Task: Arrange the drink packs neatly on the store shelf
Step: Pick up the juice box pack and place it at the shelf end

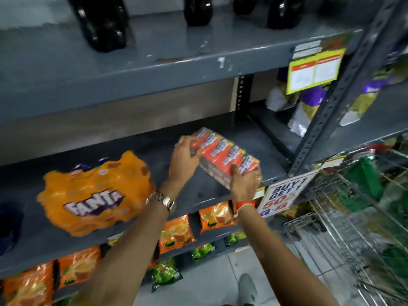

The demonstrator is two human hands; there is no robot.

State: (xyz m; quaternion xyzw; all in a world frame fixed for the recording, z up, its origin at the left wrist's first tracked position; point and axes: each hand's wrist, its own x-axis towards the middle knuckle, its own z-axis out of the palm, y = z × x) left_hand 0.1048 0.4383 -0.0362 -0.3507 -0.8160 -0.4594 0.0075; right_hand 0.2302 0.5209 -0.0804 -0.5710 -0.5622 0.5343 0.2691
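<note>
A shrink-wrapped red pack of small drink cartons (223, 154) rests at an angle on the grey middle shelf (205, 193), toward its right end. My left hand (184, 159) grips the pack's far left end. My right hand (244, 184) holds its near right corner, thumb on top. An orange Fanta multipack (95, 195) lies on the same shelf to the left, apart from the red pack and overhanging the front edge a little.
Dark cola bottles (103, 25) stand on the upper shelf. Orange and green juice pouches (176, 233) fill the lower shelves. A "buy 1 get 1" sign (282, 195) hangs at the shelf's right post (331, 100). A wire shopping cart (353, 217) stands at right.
</note>
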